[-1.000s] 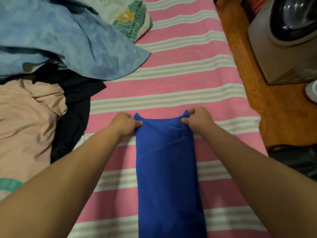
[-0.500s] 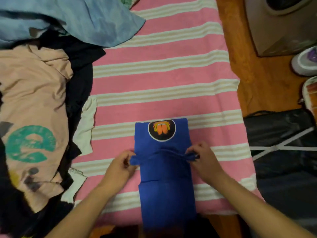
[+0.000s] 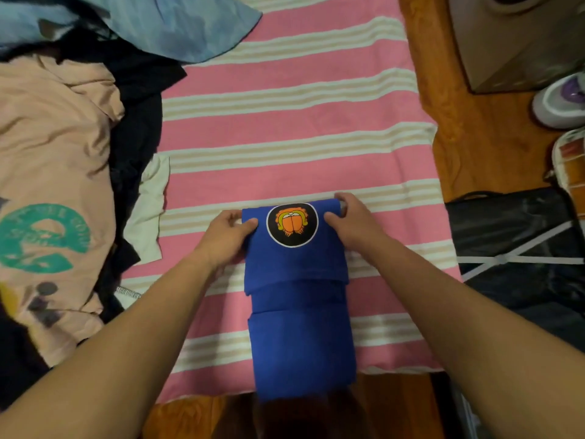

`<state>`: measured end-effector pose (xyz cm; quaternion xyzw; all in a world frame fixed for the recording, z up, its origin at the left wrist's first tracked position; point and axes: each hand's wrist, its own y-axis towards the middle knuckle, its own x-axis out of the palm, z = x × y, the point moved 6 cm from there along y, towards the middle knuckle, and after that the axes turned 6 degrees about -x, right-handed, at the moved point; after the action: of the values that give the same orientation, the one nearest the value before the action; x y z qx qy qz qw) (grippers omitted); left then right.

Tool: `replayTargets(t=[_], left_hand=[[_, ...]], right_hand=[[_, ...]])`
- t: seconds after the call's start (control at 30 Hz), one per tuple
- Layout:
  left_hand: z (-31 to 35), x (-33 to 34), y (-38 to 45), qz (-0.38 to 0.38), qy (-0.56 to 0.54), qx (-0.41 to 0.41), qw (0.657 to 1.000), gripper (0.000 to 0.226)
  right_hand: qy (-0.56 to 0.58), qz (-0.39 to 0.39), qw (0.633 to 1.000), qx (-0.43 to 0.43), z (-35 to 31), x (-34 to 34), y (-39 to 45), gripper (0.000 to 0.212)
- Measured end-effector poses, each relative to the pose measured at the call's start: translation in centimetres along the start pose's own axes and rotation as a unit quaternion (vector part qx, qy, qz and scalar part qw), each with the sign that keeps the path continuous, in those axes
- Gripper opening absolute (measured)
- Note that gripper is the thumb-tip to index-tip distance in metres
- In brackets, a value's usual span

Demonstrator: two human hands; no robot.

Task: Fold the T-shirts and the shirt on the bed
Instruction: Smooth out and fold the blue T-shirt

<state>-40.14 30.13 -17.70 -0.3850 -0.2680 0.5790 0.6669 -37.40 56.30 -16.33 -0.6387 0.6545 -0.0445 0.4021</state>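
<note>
Both hands, left hand (image 3: pixel 228 232) and right hand (image 3: pixel 349 221), pinch the blue T-shirt's (image 3: pixel 297 280) far fold on the bed (image 3: pixel 285 122); next, fold it again

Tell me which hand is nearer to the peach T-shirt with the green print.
Left. The left hand grips the blue T-shirt on the side facing the peach T-shirt; the right hand grips its opposite edge, farther away.
</note>
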Motion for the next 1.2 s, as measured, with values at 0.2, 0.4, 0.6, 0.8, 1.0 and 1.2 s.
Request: replayTargets(t=[0.2, 0.4, 0.6, 0.8, 1.0, 1.2], left_hand=[[0.4, 0.5, 0.0, 0.046, -0.108, 0.004, 0.993, 0.042], [-5.2, -0.3, -4.6, 0.13, 0.066, -0.036, 0.989, 0.019], [-8.1, 0.4, -5.0, 0.096, 0.018, -0.085, 0.992, 0.009], [-8.1, -0.4, -3.7, 0.091, 0.309, -0.019, 0.947, 0.015], [-8.1, -1.0, -7.6, 0.141, 0.38, 0.172, 0.898, 0.019], [-12.8, 1.8, -10.4, 0.062, 0.577, 0.349, 0.736, 0.042]], right_hand=[[0.041, 0.048, 0.998, -0.007, -0.8, -0.3, 0.2, 0.053], [-0.007, 0.072, 0.997, 0.022, 2.6, 1.3, -6.7, 0.06], [0.108, 0.039, 0.986, 0.122, 5.1, 3.0, -7.1, 0.013], [-0.114, -0.049, 0.991, 0.053, 5.5, 2.4, -7.3, 0.025], [-0.129, 0.081, 0.988, -0.035, 6.2, 0.7, -10.0, 0.021], [-0.398, -0.049, 0.875, -0.271, 7.4, 5.3, -14.1, 0.047]])
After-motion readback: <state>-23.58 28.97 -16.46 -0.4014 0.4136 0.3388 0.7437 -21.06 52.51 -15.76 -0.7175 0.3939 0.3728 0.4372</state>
